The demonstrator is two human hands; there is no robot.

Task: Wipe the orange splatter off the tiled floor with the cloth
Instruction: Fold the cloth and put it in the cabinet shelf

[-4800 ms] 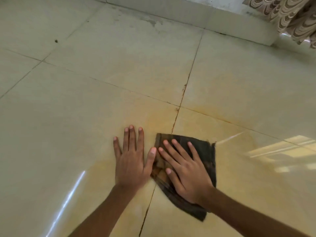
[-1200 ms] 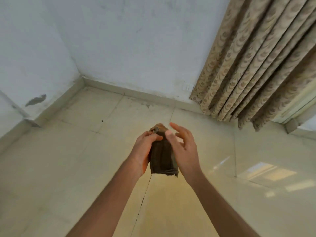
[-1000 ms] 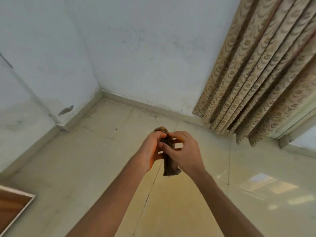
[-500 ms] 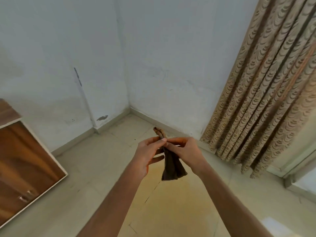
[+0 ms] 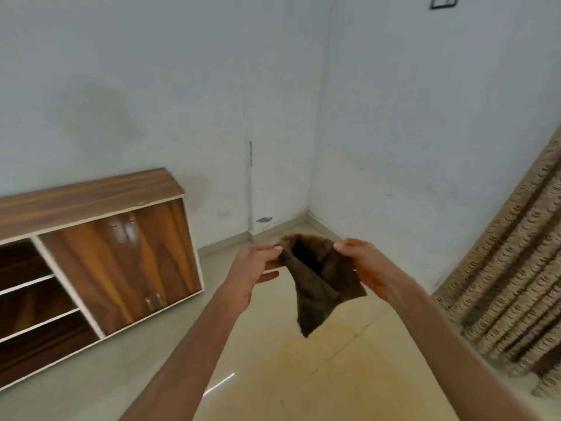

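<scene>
A dark brown cloth [image 5: 320, 278] hangs in the air in front of me, held up well above the floor. My left hand [image 5: 253, 268] pinches its top left edge and my right hand [image 5: 367, 267] pinches its top right edge, so the upper edge is spread apart and the rest droops to a point. Below the cloth, a faint orange smear [image 5: 306, 357] tints the pale floor tiles around a grout line.
A low wooden cabinet [image 5: 91, 256] with open shelves stands against the left wall. A patterned beige curtain [image 5: 516, 299] hangs at the right, down to the floor. White walls meet in a corner [image 5: 309, 214] behind the cloth.
The view has swung left and up, so the cabinet is in sight. My hands have moved apart and the bunched cloth has been spread open between them. Earlier it lay flat on the floor.
</scene>
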